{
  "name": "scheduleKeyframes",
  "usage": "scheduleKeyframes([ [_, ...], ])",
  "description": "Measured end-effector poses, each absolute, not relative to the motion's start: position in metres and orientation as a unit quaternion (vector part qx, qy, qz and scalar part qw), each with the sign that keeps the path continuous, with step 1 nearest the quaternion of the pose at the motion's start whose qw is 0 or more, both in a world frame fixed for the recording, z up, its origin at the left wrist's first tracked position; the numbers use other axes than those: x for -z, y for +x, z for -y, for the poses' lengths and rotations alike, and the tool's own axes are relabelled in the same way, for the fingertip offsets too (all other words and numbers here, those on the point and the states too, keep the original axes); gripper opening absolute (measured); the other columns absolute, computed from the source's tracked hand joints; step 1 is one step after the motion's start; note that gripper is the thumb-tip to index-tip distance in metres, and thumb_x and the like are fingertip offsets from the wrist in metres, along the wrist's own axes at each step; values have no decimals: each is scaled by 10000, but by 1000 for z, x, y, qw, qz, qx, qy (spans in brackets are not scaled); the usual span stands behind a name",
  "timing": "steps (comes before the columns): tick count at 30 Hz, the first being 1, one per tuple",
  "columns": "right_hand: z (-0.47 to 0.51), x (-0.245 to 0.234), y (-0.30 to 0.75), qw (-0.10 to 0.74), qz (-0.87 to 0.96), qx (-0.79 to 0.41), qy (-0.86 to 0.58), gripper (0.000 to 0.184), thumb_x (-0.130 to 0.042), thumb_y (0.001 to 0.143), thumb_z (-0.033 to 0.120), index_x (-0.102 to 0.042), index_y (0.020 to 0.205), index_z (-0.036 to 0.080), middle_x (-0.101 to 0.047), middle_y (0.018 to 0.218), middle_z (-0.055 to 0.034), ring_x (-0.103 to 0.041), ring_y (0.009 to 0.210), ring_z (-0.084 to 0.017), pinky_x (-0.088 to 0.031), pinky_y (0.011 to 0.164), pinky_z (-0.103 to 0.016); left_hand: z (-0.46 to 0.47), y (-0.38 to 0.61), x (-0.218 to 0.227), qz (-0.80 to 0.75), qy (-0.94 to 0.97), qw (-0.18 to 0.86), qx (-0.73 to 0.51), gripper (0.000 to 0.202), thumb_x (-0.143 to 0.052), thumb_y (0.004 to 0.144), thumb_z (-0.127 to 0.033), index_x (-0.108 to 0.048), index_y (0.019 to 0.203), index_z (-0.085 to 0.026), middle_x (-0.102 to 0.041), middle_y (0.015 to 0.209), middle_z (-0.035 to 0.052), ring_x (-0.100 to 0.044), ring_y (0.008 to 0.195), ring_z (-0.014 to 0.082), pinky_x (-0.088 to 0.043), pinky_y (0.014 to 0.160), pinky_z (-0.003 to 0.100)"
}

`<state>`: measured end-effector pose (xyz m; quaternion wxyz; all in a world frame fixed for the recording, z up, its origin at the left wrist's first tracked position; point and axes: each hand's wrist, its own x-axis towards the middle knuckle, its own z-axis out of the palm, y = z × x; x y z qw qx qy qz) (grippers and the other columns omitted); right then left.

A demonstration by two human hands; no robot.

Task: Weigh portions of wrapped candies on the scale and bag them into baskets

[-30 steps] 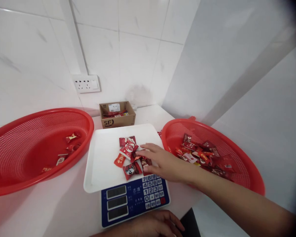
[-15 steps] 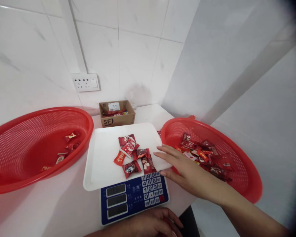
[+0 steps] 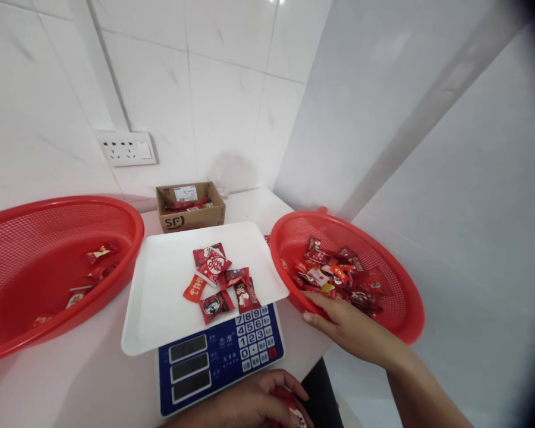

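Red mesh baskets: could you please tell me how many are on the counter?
2. One large red basket stands left of the scale's white tray; a smaller red basket stands to its right, where the right hand reaches in.

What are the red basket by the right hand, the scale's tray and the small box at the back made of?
Red basket: apparently moulded plastic, glossy, with fine mesh perforations. Tray: smooth white plastic by the look, with a raised rim. Box: brown corrugated cardboard, matte, with a printed logo and a label.
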<state>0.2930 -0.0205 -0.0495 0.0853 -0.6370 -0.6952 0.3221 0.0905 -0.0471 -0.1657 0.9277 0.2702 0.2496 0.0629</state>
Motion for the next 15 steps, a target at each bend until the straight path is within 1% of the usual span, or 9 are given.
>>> scheduleKeyframes([
  [4, 15, 47, 296, 80, 708, -340, -614, 442, -416, 901, 509, -568, 1216, 239, -630, 1225, -75, -586, 1094, -271, -434, 943, -406, 47, 91, 166, -256, 263, 928, -61, 484, -727, 441, -72, -597, 901, -144, -689, 831, 52, -618, 731, 156, -383, 690, 269],
  [7, 0, 43, 302, 46, 724, -330, -604, 485, -356, 916, 532, -583, 1214, 223, -600, 1276, -79, -559, 1145, -266, -407, 978, -397, 47, 92, 167, -261, 260, 927, -67, 489, -716, 431, -57, -594, 899, -130, -685, 816, 59, -620, 717, 157, -383, 686, 270],
  [9, -16, 43, 305, 27, 739, -286, -610, 516, -302, 933, 523, -581, 1227, 203, -583, 1298, -85, -540, 1177, -259, -389, 1001, -383, 47, 92, 169, -259, 264, 927, -67, 486, -711, 434, -57, -596, 900, -130, -683, 823, 58, -620, 726, 161, -386, 686, 273],
  [11, -35, 46, 305, 12, 759, -236, -607, 470, -313, 945, 452, -589, 1218, 187, -606, 1267, -94, -562, 1150, -245, -399, 988, -355, 47, 92, 171, -258, 270, 925, -67, 486, -718, 433, -60, -600, 899, -133, -683, 831, 58, -622, 747, 169, -393, 694, 280],
  [13, -53, 53, 302, 3, 775, -209, -597, 367, -414, 915, 338, -611, 1177, 174, -631, 1224, -106, -592, 1100, -240, -423, 949, -329, 47, 93, 174, -256, 280, 923, -67, 484, -736, 430, -70, -602, 890, -140, -690, 824, 53, -622, 747, 169, -400, 700, 286],
  [15, -68, 63, 298, 2, 781, -191, -594, 321, -497, 859, 252, -627, 1137, 161, -640, 1199, -125, -615, 1049, -248, -452, 889, -319, 47, 93, 177, -257, 293, 919, -66, 479, -755, 429, -85, -604, 880, -146, -698, 809, 47, -618, 718, 156, -402, 694, 283],
])
